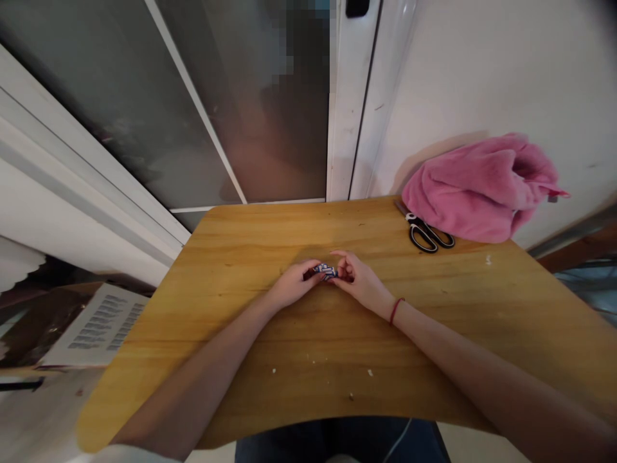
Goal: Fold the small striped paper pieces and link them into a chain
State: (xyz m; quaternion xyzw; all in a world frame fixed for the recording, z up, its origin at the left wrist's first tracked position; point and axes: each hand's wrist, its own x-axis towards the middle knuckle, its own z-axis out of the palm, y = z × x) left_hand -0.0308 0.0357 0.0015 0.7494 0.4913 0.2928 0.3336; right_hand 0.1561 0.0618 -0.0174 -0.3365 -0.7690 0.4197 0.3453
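left hand [292, 284], right hand [359, 280], fingertips pinched together

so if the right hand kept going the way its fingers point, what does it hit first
Most likely the small folded paper piece pinched between both hands, then the left hand just beyond it. The right hand points left across the table.

Smooth glossy wooden table [299, 360], fluffy pink cloth [477, 186].

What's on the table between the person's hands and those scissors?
Nothing: in the head view, the stretch of table from the right hand up to the scissors is bare wood. The pink cloth lies beyond the scissors.
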